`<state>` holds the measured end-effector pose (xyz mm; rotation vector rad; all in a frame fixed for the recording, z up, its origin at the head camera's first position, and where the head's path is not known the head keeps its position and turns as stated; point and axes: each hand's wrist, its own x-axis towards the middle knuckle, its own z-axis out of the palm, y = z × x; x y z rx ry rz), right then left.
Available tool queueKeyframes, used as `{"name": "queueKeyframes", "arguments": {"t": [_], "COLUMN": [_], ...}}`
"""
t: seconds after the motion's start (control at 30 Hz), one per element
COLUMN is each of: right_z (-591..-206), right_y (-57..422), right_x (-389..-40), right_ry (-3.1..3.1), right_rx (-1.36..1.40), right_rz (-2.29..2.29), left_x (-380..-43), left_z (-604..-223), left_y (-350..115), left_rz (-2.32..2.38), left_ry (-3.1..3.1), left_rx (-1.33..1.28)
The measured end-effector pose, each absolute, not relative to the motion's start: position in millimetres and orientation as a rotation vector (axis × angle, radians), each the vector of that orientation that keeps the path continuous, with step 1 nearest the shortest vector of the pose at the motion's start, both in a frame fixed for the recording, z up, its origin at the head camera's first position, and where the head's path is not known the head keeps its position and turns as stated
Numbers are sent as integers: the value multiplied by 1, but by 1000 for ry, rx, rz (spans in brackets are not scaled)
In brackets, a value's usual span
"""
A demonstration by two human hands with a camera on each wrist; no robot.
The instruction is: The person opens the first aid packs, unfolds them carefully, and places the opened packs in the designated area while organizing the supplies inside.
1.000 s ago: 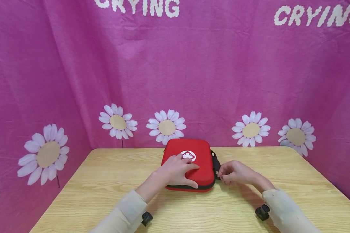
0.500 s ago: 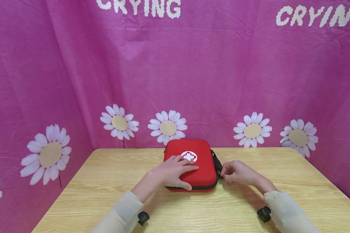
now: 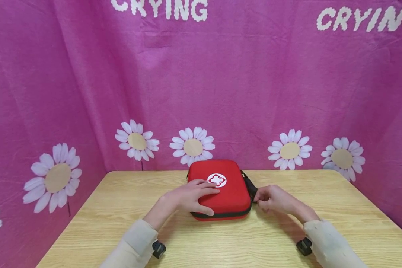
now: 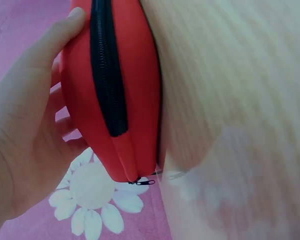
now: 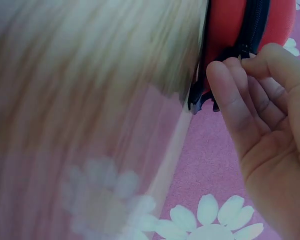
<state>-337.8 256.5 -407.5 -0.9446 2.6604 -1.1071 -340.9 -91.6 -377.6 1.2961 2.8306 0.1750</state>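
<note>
A red first-aid case point(image 3: 227, 203) with a white cross emblem lies on the wooden table, a black zipper point(image 4: 104, 65) running round its side. My left hand point(image 3: 191, 195) rests on the lid's left part, fingers spread and thumb at the front edge. At the right side, a black handle strap point(image 3: 249, 186) sticks out beside my right hand point(image 3: 271, 198). In the right wrist view, the thumb and fingertips pinch the zipper pull point(image 5: 247, 56) at the case's corner; the fingers mostly cover it. Another zipper pull point(image 4: 146, 182) hangs at the far end in the left wrist view.
The light wooden table point(image 3: 120, 223) reaches back to a pink curtain point(image 3: 234, 93) printed with white daisies and lettering. The case sits near the table's back edge. Black wrist cameras point(image 3: 159, 249) show below both sleeves.
My left hand has slid left and slightly toward me across the lid. The case's front right corner has shifted a little right. My right hand stays nearly in place.
</note>
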Motion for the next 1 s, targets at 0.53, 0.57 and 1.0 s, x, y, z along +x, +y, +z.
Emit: {"name": "queueKeyframes", "arguments": {"t": [0.53,0.57,1.0], "right_z": [-399,-399,-386], "right_y": [251,249,221], "right_x": [-325,-324,-309], "right_ry": [2558,2565,2696], "right_rx": [-991,-997,-1143], "right_rz": [-1096,-1088,-813], "left_x": [-333,-333,-335], "left_z": [-380,-380,-382], "left_y": [-73,-71,-69], "left_rz": [75,63,45], "left_ry": [2916,2921,2941], "left_rx": [1180,1182,1226]}}
